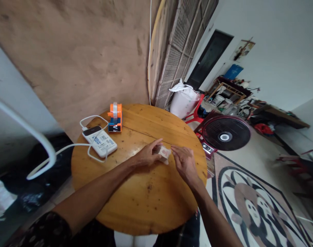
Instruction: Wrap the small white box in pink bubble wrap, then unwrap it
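A small whitish box point(164, 154) with faint reddish markings is at the middle right of the round wooden table point(148, 206). My left hand point(149, 153) grips its left end, thumb on the near side and fingers on the far side. Just right of the box is my right hand point(184, 161), its fingers stretched out toward the box's right end. Whether those fingertips touch it, I cannot tell. The right palm faces inward and nothing shows in it.
An orange and blue tape dispenser point(115, 118) stands at the table's far left. Near it lies a white power bank point(101, 141) with looped white cables. Beyond the table are a white sack point(183, 101), a red chair point(197, 111) and a round dark fan point(225, 133).
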Motion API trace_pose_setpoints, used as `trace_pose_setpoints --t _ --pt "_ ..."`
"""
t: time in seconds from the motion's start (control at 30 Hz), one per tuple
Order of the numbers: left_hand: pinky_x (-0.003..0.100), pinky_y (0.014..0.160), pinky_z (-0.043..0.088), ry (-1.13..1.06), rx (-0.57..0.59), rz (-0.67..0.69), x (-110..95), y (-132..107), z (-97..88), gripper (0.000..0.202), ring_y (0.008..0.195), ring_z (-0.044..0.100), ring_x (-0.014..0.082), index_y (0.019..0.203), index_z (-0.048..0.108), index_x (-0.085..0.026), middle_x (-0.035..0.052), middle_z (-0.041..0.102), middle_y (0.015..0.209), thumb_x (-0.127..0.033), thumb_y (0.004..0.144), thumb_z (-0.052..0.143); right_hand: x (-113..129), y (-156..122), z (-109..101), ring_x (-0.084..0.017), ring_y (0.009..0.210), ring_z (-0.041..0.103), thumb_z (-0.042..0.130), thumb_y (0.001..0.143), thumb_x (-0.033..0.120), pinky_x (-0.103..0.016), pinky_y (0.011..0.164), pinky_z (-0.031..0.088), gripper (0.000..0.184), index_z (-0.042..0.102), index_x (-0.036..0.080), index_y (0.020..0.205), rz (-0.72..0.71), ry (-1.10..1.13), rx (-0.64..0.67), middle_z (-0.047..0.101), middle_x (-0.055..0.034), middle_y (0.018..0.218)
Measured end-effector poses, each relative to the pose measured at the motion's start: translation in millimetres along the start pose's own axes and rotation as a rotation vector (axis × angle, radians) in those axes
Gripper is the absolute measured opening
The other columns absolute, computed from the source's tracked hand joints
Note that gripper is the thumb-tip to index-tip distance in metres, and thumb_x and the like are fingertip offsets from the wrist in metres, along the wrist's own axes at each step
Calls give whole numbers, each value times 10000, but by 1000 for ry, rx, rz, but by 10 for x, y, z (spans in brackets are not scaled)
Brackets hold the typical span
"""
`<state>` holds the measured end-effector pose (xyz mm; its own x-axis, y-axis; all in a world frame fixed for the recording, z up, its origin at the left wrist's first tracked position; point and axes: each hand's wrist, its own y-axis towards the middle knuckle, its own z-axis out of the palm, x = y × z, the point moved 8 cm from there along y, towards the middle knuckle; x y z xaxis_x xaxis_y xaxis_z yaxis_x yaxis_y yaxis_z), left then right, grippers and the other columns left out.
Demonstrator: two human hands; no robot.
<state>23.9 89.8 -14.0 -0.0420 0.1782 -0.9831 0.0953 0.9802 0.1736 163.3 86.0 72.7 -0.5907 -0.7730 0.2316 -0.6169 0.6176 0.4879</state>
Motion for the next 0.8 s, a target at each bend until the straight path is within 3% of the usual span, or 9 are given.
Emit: trace_pose_setpoints --t 0.13,0.33,0.6,0.8 --pt "427 1033 412 4 9 -2 40 0 -23 810 1182 547 232 1441 336 -175 166 482 1382 -114 675 593 -196 -307 -76 -229 997 651 484 928 255 -423 913 444 228 692 206 1010 123 56 -63 719 -76 1049" --pt "440 1034 417 45 -4 -18 79 8 -126 773 1198 540 249 1403 400 -179 142 531 1341 -90 652 562 -322 -798 294 -257 1020 630 489 893 202 -458 901 477 228 696 193 988 199 30 6 693 -98 1109" --pt "447 1034 420 29 -5 -29 68 6 -96 679 1182 555 247 1375 431 -162 157 536 1332 -212 728 631 -235 -819 315 -257 1032 602 475 889 170 -459 891 469 244 675 204 1024 184 24 25 669 -102 1134" --pt "424 972 469 115 -74 -21 44 14 -139 491 1098 599 246 1227 576 -131 150 618 1208 -257 755 625 -275 -844 341 -261 1040 599 502 879 173 -464 894 465 224 679 197 1014 202 16 39 669 -96 1145"
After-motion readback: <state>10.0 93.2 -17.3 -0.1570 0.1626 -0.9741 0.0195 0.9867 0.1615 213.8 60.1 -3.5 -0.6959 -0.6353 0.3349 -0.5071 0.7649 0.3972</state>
